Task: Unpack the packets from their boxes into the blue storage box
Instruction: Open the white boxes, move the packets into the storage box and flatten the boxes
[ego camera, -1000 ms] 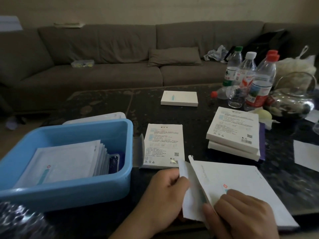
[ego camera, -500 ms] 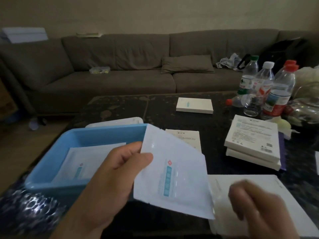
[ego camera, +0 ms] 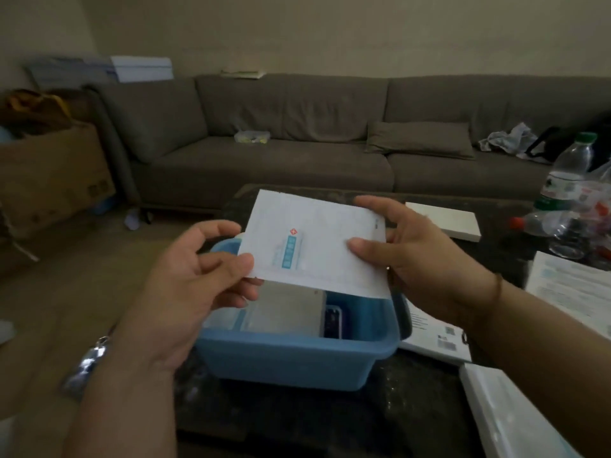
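A white packet (ego camera: 317, 241) with a blue label and a small red mark hangs flat above the blue storage box (ego camera: 297, 361). My left hand (ego camera: 201, 279) pinches its left lower corner between thumb and fingers. My right hand (ego camera: 413, 256) pinches its right edge, thumb on top. Inside the box lie several white packets (ego camera: 284, 314) and a dark item at the right. White boxes lie to the right: one flat with printed back (ego camera: 433, 338), one at the bottom right (ego camera: 515, 414), one further back (ego camera: 446, 219).
The dark table (ego camera: 297, 418) carries the blue box near its left edge. Plastic bottles (ego camera: 568, 190) stand at the far right, with a printed box (ego camera: 575, 292) below them. A grey sofa (ego camera: 297, 143) runs behind, a cardboard carton (ego camera: 49, 173) on the floor left.
My left hand carried the packet from the open box to above the blue storage box. My right hand left the box and took the packet's right edge. The view swung left.
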Demonstrator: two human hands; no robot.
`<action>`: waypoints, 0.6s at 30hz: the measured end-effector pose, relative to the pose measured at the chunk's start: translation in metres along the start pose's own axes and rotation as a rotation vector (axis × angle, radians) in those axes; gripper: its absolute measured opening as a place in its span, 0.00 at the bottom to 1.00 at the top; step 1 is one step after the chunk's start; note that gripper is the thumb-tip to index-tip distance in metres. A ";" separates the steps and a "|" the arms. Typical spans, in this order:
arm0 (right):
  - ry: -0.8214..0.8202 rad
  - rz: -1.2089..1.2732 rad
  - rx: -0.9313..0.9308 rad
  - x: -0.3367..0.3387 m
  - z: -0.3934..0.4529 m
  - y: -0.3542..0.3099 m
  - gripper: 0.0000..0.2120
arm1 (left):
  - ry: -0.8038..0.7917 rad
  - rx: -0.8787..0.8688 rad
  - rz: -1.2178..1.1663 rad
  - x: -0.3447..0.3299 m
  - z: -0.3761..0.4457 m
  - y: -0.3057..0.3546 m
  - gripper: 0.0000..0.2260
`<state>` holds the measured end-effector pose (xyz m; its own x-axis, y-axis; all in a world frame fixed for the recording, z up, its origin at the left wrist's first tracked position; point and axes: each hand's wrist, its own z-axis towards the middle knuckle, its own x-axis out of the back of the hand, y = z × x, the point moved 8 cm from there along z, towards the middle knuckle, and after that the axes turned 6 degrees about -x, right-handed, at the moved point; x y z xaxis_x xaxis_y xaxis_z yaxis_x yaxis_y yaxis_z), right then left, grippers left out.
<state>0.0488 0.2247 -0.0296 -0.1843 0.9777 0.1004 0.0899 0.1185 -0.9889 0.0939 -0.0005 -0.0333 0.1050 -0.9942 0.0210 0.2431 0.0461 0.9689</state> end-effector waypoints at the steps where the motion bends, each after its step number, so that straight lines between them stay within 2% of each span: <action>1: -0.038 0.021 -0.033 -0.007 0.005 0.003 0.27 | -0.008 0.005 -0.012 0.006 -0.001 0.000 0.19; 3: -0.100 0.097 -0.106 -0.021 0.015 0.013 0.25 | 0.002 0.011 0.008 0.018 -0.002 -0.001 0.16; 4: -0.125 0.128 -0.141 -0.027 0.019 0.018 0.23 | 0.056 0.006 0.048 0.027 -0.001 -0.002 0.12; 6: -0.155 0.112 -0.191 -0.039 0.025 0.026 0.20 | 0.253 -0.012 0.130 0.052 0.001 -0.004 0.06; 9: -0.147 -0.033 -0.216 -0.053 0.030 0.031 0.17 | 0.464 -0.037 0.088 0.071 0.001 -0.004 0.06; 12: -0.124 -0.102 -0.239 -0.063 0.033 0.035 0.20 | 0.480 -0.012 0.025 0.072 0.002 -0.011 0.05; 18: -0.119 -0.196 -0.276 -0.077 0.034 0.044 0.24 | 0.425 -0.034 0.055 0.066 0.005 -0.013 0.05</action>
<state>0.0336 0.1483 -0.0846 -0.3355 0.9068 0.2552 0.3000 0.3596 -0.8836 0.0932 -0.0671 -0.0429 0.5053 -0.8621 -0.0378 0.2567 0.1084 0.9604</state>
